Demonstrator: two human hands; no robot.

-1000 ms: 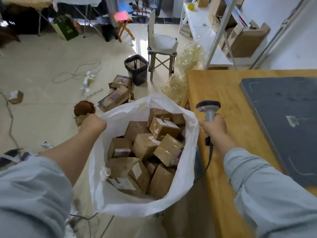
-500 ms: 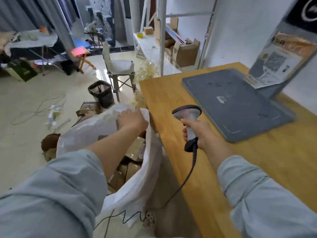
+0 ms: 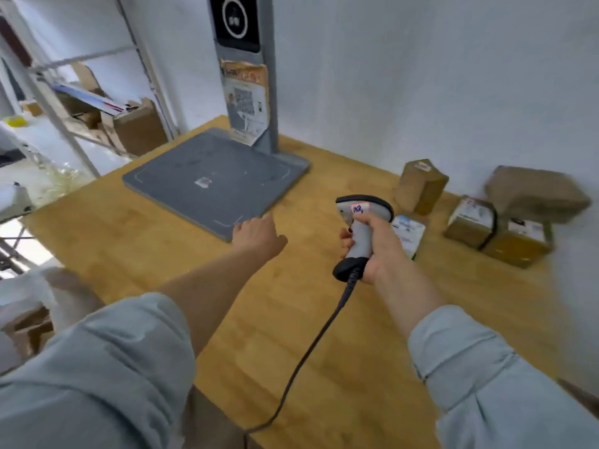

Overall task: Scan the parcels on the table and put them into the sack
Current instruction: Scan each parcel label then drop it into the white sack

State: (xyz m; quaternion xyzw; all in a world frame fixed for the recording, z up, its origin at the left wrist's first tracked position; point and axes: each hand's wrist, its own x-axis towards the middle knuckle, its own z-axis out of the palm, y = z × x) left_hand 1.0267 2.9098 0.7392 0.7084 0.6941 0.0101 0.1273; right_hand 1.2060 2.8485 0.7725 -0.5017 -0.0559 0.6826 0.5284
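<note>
Scanner gripped tight in my right hand, left hand loose and empty over the wooden table, parcels bunched far right, sack near left.

1. The sack, blurred, is cut by the left edge.
2. My right hand hides the grip of the scanner and part of a small parcel.
3. Labels on the far parcels are too smeared to read.
4. The cable leaves the bottom edge.
</note>
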